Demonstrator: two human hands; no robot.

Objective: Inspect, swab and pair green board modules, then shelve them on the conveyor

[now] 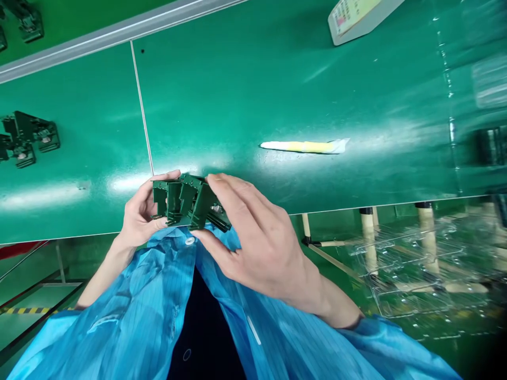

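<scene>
A dark green, box-like part with several upright plates (pixel 190 200) is held between my two hands, just over the near edge of the green table (pixel 222 95). My left hand (pixel 139 214) grips its left end, thumb below and fingers behind. At the right end, my right hand (pixel 253 237) has its fingers at the top and its thumb against the lower edge. A white and yellow pen-like stick (pixel 303 146) lies on the table beyond my right hand, touched by neither hand.
Similar dark parts (pixel 29 137) sit at the table's left. A white box with a label (pixel 356 18) stands at the back. Clear plastic trays (pixel 415 264) are on a rack below the table at right. A metal rail (pixel 99 34) crosses the far left.
</scene>
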